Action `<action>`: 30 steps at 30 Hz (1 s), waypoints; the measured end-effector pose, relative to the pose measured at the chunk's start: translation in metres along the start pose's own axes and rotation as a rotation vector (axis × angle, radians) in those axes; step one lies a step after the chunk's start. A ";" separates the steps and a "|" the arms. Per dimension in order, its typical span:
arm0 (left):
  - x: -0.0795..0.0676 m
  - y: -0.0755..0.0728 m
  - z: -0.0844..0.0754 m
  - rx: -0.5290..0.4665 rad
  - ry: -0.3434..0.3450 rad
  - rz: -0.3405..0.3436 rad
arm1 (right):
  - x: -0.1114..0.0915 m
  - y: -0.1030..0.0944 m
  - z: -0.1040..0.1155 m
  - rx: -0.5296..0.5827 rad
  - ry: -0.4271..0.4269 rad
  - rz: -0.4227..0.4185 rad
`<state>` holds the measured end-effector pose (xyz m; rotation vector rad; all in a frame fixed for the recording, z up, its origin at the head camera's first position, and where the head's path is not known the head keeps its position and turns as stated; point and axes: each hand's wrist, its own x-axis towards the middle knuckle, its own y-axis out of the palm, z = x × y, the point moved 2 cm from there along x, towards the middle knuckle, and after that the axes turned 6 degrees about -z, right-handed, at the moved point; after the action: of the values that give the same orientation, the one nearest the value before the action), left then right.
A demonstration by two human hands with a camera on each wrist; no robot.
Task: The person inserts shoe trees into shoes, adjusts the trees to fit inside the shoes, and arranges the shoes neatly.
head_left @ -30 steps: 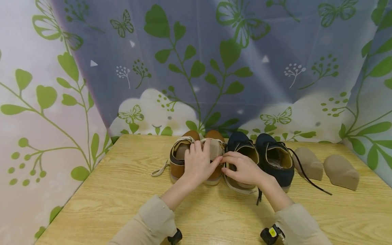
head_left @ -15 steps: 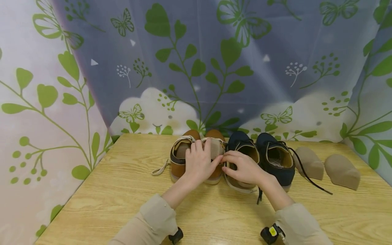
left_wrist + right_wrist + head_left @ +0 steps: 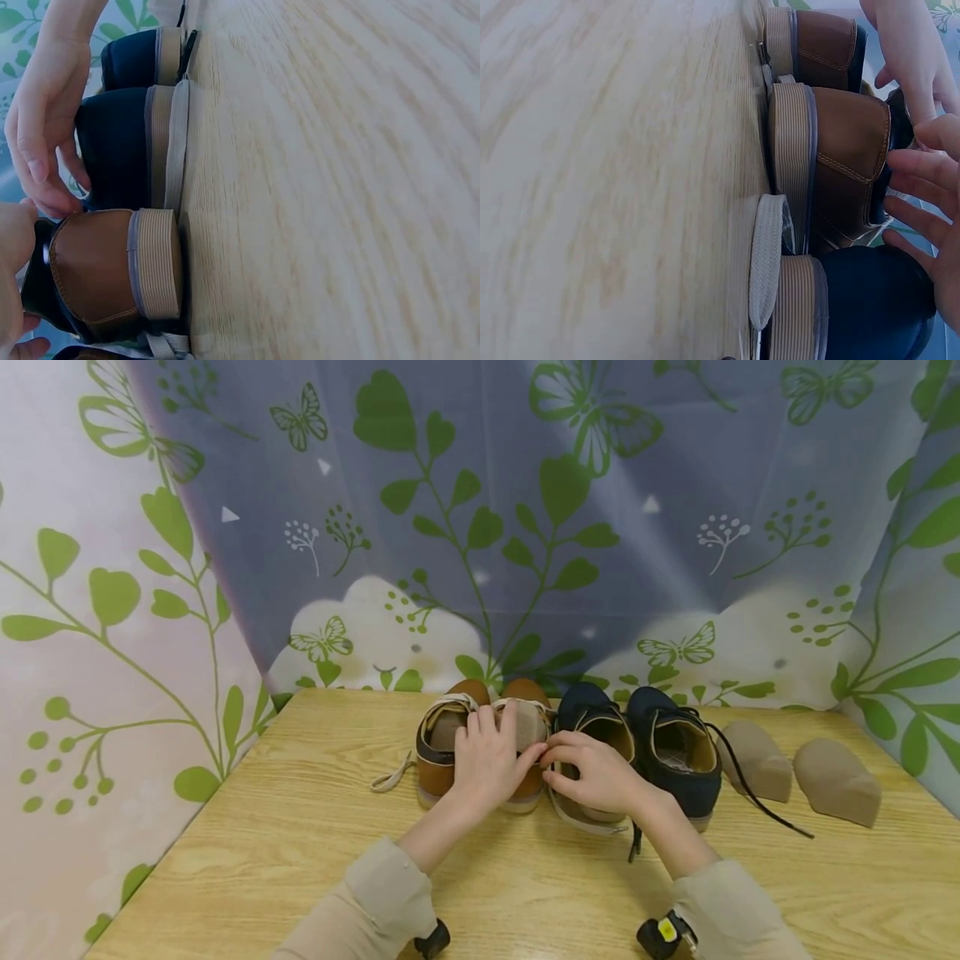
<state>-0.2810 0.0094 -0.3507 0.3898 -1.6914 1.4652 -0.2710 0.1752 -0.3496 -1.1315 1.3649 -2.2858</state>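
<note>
Both hands are at the right-hand shoe of a brown leather pair. My left hand (image 3: pixel 483 760) lies over that brown shoe (image 3: pixel 522 796), its fingers reaching forward across a tan shoe insert (image 3: pixel 530 725) in the opening. Its thumb extends toward the right side of the dark collar. From the other side my right hand (image 3: pixel 596 768) touches the collar with spread, lightly bent fingers (image 3: pixel 915 163). In the left wrist view the heel of the brown shoe (image 3: pixel 94 259) stands flat on the table. The left palm hides part of the collar.
The other brown shoe (image 3: pixel 433 775) stands left, its pale lace (image 3: pixel 390 779) trailing on the wooden table (image 3: pixel 300 827). Two navy shoes (image 3: pixel 678 793) stand to the right with loose laces. Two more tan inserts (image 3: pixel 753 760) lie beyond them. A patterned cloth (image 3: pixel 480 527) hangs behind.
</note>
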 end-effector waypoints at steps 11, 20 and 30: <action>0.007 -0.013 0.010 -0.167 0.004 0.196 | 0.002 -0.004 0.001 0.000 0.019 0.053; 0.012 -0.019 0.018 -0.218 0.064 0.329 | 0.000 -0.002 -0.004 -0.112 -0.047 0.011; 0.010 -0.019 0.015 -0.160 0.092 0.287 | -0.001 -0.001 -0.007 -0.099 -0.061 -0.006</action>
<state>-0.2797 -0.0065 -0.3298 -0.0081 -1.8300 1.5102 -0.2757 0.1808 -0.3511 -1.2258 1.4675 -2.1908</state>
